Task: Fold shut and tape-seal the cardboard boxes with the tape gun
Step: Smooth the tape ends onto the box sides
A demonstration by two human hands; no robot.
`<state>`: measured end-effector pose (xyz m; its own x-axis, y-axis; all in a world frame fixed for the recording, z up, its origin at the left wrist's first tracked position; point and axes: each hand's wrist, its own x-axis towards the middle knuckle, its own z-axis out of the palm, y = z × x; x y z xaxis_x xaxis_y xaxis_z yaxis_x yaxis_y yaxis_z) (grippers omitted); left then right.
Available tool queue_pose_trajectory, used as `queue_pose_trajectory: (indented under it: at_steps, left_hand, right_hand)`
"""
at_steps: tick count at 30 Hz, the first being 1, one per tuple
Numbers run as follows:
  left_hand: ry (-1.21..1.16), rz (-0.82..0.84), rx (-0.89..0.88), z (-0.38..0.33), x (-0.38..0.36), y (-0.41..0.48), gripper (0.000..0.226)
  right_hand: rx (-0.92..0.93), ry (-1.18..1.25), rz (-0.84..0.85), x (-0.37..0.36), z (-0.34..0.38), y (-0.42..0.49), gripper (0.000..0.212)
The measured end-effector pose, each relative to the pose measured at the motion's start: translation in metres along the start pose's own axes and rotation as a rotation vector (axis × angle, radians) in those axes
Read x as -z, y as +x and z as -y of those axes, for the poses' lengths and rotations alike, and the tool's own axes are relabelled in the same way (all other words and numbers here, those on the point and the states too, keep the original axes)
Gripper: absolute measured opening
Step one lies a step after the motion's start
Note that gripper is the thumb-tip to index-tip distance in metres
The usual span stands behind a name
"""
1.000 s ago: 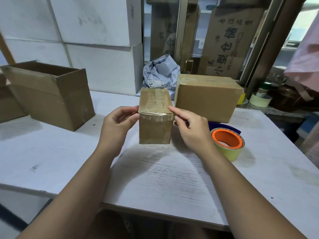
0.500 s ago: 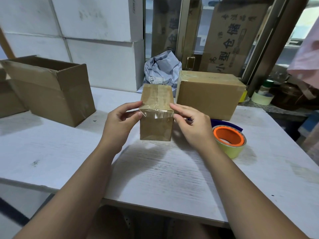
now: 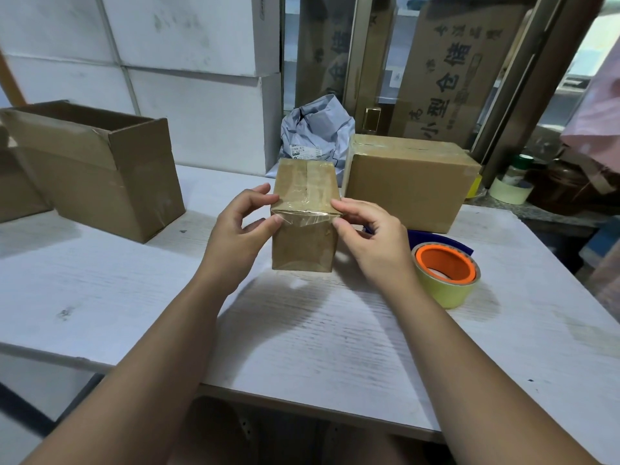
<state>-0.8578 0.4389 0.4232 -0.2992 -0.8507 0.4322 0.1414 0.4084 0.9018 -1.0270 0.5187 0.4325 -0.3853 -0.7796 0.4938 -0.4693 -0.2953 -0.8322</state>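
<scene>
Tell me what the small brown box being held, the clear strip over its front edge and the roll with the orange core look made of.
Small brown box: dull matte cardboard, judging by its brown faces and folded flaps. Clear strip: glossy plastic packing tape; it glints and wrinkles. Roll with the orange core: yellowish wound tape on a smooth orange core, probably plastic.

Tape gun (image 3: 443, 292), sealed box (image 3: 409, 186) close at right

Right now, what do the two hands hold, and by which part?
Both hold the small brown taped cardboard box: the left hand pinches its upper left edge, the right hand its upper right edge.
</scene>
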Motion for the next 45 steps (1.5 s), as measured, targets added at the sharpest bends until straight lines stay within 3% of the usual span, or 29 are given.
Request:
queue_pose_trajectory:
  at_steps: [5,22,39,45]
  left_hand:
    - [-0.064,0.077,-0.011,0.001,-0.001,0.001,0.024]
    - [-0.104,0.103,0.032,0.001,0.005,0.006,0.02]
    - [0.188,0.032,-0.046,0.006,0.006,0.006,0.027]
    - [0.187,0.054,-0.063,0.003,0.002,-0.001,0.017]
  right_hand:
    - [-0.012,0.005,0.013,0.001,-0.001,0.001,0.025]
    - [-0.042,0.046,0.014,-0.001,-0.003,0.003,0.027]
    - [-0.017,-0.02,-0.041,-0.005,-0.005,0.002,0.025]
    - [0.012,-0.051,-0.027,-0.002,-0.002,-0.006,0.032]
